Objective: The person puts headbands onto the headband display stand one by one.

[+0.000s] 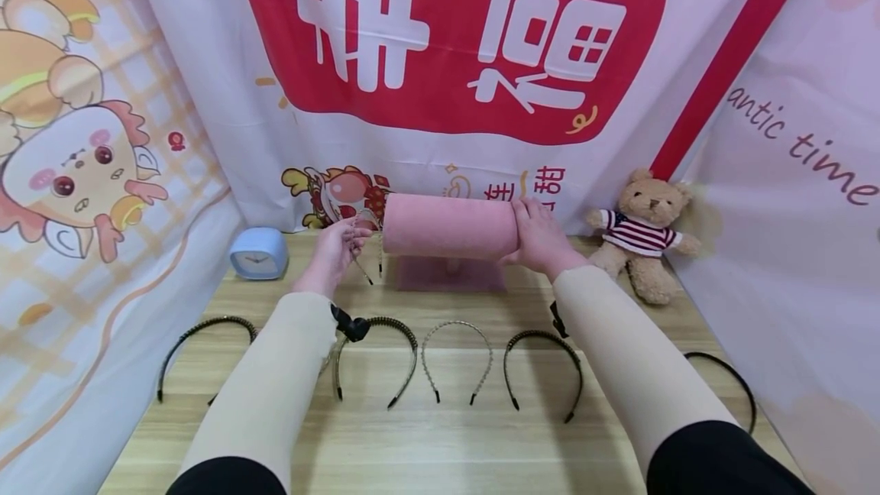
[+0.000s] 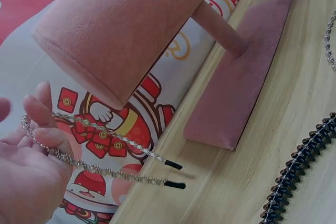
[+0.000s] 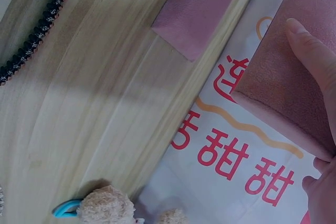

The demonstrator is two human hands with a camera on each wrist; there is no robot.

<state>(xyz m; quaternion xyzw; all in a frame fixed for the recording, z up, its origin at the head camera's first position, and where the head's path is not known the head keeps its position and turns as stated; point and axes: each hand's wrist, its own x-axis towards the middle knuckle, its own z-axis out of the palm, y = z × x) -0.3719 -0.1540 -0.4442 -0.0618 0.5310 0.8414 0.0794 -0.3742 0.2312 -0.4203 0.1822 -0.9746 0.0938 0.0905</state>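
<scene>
A pink plush-covered roll (image 1: 450,226) stands on a short post over a flat pink base (image 2: 231,98), forming a headband display stand. My right hand (image 1: 539,235) grips the roll's right end, thumb (image 3: 307,45) across its front and the other fingers around the end face. Beside the roll's left end, my left hand (image 1: 337,250) holds a thin silver beaded headband (image 2: 113,174) by its curved middle. Both black-tipped ends of that headband point toward the table, and none of it is on the roll.
In front of the stand lies a row of headbands: a dark one (image 1: 206,321), a beaded one (image 1: 395,321), a silver one (image 1: 457,323), a black one (image 1: 543,333) and another (image 1: 736,369). A blue clock (image 1: 258,253) stands left, a teddy bear (image 1: 649,247) right.
</scene>
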